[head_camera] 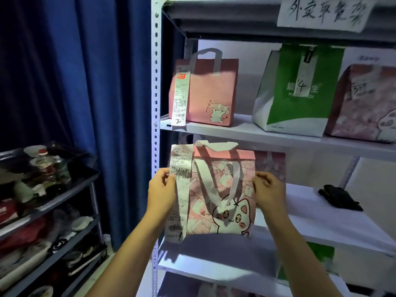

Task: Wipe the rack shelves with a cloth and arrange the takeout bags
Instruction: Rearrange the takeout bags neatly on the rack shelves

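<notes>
I hold a pink cat-print takeout bag [222, 202] with a long receipt in front of the rack's middle shelf [321, 224]. My left hand [160, 191] pinches its left edge by the receipt. My right hand [271, 189] grips its right edge. A dark cloth [339, 200] lies on that same shelf to the right. On the shelf above [246, 131] stand a plain pink bag [205, 91] with a receipt, a green and white bag [300, 91] and a pink patterned bag [368, 103].
Another pink bag [272, 166] stands behind the held one. A green bag [319, 254] shows on the lower shelf. A dark cart [49, 202] full of bottles and clutter stands at left before a blue curtain [85, 82]. A handwritten sign [323, 11] hangs on top.
</notes>
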A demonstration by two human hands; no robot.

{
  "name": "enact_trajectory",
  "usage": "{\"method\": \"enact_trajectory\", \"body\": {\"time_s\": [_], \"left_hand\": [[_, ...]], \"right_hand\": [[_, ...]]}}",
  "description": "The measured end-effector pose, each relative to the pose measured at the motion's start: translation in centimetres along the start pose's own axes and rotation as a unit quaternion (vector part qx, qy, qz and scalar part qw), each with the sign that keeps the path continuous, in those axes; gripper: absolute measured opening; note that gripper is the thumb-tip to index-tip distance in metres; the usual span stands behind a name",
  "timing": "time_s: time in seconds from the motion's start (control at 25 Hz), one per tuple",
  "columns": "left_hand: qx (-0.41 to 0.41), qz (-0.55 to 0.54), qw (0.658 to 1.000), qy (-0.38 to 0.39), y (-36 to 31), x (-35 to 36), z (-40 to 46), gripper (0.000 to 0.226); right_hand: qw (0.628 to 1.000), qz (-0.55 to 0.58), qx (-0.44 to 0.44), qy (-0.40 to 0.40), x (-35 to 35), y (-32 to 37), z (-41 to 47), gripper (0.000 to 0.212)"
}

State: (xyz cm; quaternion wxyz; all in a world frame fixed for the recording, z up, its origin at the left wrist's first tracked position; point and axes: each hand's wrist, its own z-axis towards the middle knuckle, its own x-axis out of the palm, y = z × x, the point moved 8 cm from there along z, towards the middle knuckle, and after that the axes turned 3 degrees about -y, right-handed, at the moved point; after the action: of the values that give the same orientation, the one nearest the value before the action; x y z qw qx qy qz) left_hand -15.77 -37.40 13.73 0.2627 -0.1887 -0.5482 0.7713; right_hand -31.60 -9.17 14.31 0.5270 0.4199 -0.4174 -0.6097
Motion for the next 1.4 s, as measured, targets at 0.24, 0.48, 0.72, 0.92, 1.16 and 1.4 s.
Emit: {"method": "enact_trajectory", "body": {"time_s": [0.24, 0.48, 0.72, 0.92, 1.16, 1.4], "left_hand": [[-0.004, -0.034, 0.999, 0.019, -0.9, 2.6, 1.0, 0.019], [0.007, -0.052, 0.998, 0.035, -2.8, 6.8, 1.5, 0.02], [0.002, -0.054, 0.998, 0.029, -5.1, 10.8, 2.3, 0.017], [0.007, -0.065, 0.998, -0.017, -6.0, 11.3, 2.9, 0.017], [0.008, -0.057, 0.998, -0.027, -5.6, 11.9, 3.5, 0.018], [0.009, -0.065, 0.997, -0.033, -5.4, 12.0, 3.4, 0.02]], "right_hand": [[0.999, -0.03, -0.02, -0.03, -2.0, 1.4, 1.3, 0.009], [0.996, -0.019, -0.057, -0.063, -6.1, 3.7, 4.5, 0.018], [0.992, -0.012, -0.069, -0.108, -11.3, 6.4, 12.0, 0.019], [0.982, -0.008, -0.109, -0.152, -14.1, 9.6, 18.5, 0.033], [0.991, -0.049, -0.07, -0.107, -13.5, 9.5, 24.9, 0.048], [0.984, 0.003, -0.081, -0.156, -13.8, 9.1, 26.9, 0.023]]}}
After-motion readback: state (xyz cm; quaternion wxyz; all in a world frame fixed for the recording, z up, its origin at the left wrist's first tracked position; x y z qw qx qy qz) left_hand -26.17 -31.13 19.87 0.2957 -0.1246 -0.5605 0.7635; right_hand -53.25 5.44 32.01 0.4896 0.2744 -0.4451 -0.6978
